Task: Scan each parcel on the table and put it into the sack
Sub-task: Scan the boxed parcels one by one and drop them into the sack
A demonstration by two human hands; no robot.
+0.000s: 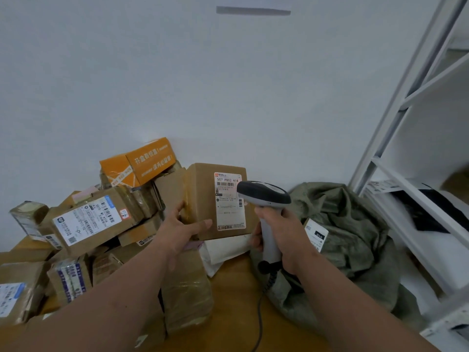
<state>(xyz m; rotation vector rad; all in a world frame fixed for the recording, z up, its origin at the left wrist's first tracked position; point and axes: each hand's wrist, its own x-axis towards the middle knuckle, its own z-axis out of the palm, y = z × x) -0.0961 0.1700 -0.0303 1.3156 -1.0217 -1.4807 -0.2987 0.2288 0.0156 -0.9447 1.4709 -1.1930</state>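
My left hand [184, 226] grips a brown cardboard parcel [203, 196] by its left side and holds it upright, its white shipping label [229, 201] turned toward me. My right hand [280, 228] holds a grey and white barcode scanner [264, 193] by the handle, with its head right beside the label's barcode. The green sack [350, 232] lies crumpled at the right of the table, and a labelled packet [316, 236] shows inside its mouth. Several more parcels are heaped on the wooden table [236, 280] at the left.
An orange box [142, 161] tops the heap against the white wall. A white padded envelope [225, 250] lies under the held parcel. The scanner's black cable [261, 316] runs down over the table. A white metal shelf rack [416, 174] stands at the right behind the sack.
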